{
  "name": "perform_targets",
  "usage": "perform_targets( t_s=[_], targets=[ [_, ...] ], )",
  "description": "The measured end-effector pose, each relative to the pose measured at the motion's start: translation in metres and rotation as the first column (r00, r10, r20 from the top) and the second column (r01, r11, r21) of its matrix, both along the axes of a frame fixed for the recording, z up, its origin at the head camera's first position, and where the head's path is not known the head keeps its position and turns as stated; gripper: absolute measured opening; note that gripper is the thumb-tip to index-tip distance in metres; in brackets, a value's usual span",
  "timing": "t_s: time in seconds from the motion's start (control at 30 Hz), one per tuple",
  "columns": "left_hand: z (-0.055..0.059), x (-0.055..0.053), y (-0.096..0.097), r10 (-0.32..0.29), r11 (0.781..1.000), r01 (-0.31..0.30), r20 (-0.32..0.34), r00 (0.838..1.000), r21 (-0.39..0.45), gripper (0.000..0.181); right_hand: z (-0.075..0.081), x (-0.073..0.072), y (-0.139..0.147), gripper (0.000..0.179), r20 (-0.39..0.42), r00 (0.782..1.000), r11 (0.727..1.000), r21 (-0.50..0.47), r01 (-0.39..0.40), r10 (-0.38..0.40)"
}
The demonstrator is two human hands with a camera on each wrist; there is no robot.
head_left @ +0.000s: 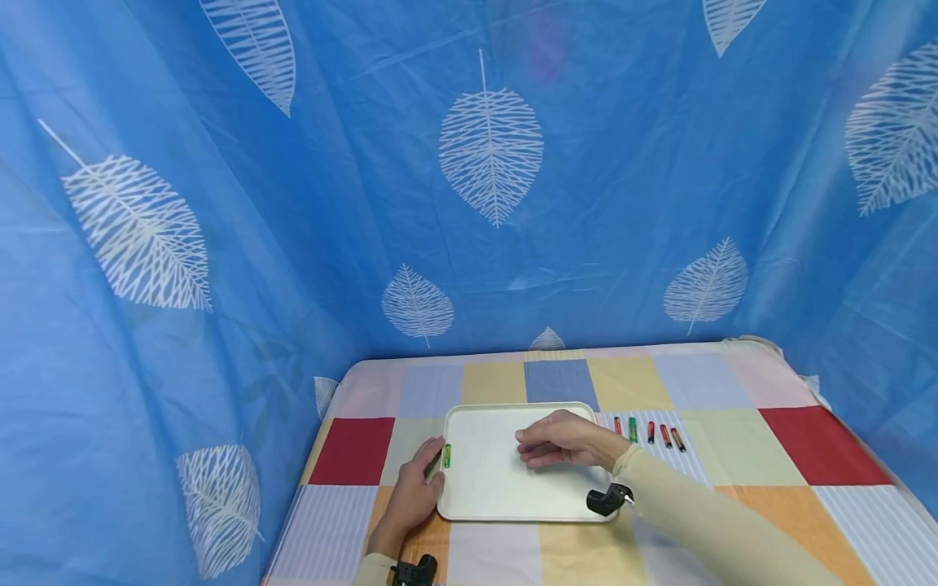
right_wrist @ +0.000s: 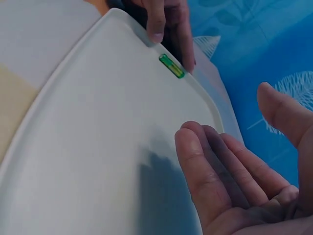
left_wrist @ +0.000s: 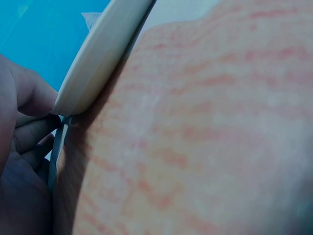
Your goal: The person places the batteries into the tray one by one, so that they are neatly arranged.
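Note:
A white tray [head_left: 506, 488] with a low raised rim lies on the table. One green battery [head_left: 448, 456] rests inside it along the left edge; the right wrist view shows this battery [right_wrist: 171, 66] close to the rim. My left hand [head_left: 414, 495] is at the tray's left side, thumb and fingers touching the rim. In the left wrist view the fingers [left_wrist: 34, 90] meet the tray's outer edge [left_wrist: 93, 63]. Over the right half of the tray is my right hand [head_left: 564, 441], fingers extended, thumb apart, holding nothing. Its shadow falls on the tray.
Right of the tray, several batteries stand in a row on the cloth: red ones [head_left: 650, 432], a green one [head_left: 633, 430] and a darker one [head_left: 677, 439]. A patchwork tablecloth [head_left: 740, 439] covers the table. Blue leaf-print curtains [head_left: 586, 244] enclose the back and sides.

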State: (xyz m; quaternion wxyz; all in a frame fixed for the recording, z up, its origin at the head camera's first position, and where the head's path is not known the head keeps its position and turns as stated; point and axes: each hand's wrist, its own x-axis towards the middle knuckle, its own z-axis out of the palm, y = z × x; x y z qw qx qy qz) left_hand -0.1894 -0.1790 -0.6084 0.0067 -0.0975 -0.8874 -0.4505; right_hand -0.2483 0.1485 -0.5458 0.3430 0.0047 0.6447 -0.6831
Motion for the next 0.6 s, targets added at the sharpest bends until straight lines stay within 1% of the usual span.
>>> perform_targets(
  t_s=[0.03, 0.13, 0.27, 0.43, 0.5, 0.6],
  targets=[
    [0.000, 0.000, 0.001, 0.006, 1.000, -0.006, 0.007, 1.000, 0.003, 0.058, 0.002, 0.002, 0.007, 0.048, 0.001, 1.000, 1.000, -0.004, 0.003, -0.003],
    [0.000, 0.000, 0.001, 0.008, 1.000, -0.008, 0.002, 1.000, -0.007, 0.058, 0.007, 0.005, 0.027, 0.054, 0.004, 1.000, 1.000, -0.009, 0.017, -0.017],
    [-0.001, -0.001, 0.000, 0.002, 1.000, -0.002, -0.006, 1.000, -0.011, 0.058, 0.011, 0.010, 0.053, 0.056, 0.004, 0.999, 0.999, -0.014, 0.041, -0.041],
    [-0.001, -0.001, 0.001, 0.001, 1.000, -0.001, -0.009, 1.000, -0.009, 0.058, 0.017, 0.021, 0.084, 0.051, -0.005, 0.999, 0.999, -0.010, 0.050, -0.050],
    [0.000, -0.001, 0.002, 0.002, 1.000, -0.002, -0.016, 1.000, -0.008, 0.058, 0.018, 0.025, 0.096, 0.048, 0.000, 0.998, 0.998, -0.008, 0.064, -0.064],
    [0.001, 0.000, 0.002, 0.006, 1.000, -0.006, -0.009, 1.000, -0.008, 0.058, 0.020, 0.032, 0.113, 0.045, 0.017, 0.997, 0.997, -0.003, 0.081, -0.081]
  ],
)
